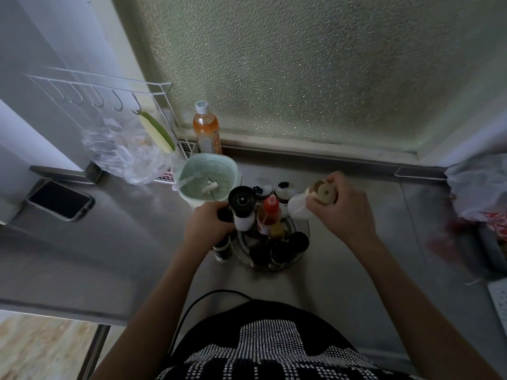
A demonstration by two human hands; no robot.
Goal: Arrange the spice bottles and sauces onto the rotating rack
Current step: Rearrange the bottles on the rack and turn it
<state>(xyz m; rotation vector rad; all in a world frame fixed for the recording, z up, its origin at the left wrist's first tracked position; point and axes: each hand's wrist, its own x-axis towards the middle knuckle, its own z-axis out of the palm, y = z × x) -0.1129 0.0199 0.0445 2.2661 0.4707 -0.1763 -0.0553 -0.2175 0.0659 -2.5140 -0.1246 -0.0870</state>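
I see left grip (210, 220) curled round dark bottle (223, 215) beside rack (274, 242); right grip (343, 204) clutches wood-capped shaker (315, 197) above rack, prob. seeking slot.

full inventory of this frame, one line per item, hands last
rotating rack: 1, clear, counter centre
dark-capped bottles: several, count unclear, front of the rack
red-capped sauce bottle: 1, red and orange, on the rack
black-topped grinder: 1, black and white, rack's left side
white bottle with tan cap: 1, in right hand, over rack's right edge
dark bottle: 1, in left hand, left of the rack
white-lidded jars: 2, behind the rack
strainer bowl: 1, pale green, back left
drink bottle: 1, orange, by the window
phone: 1, black, far left
hook rack: 1, white wire, left wall
plastic bag: 1, clear, under hooks
left hand: grips dark bottle
right hand: grips white bottle
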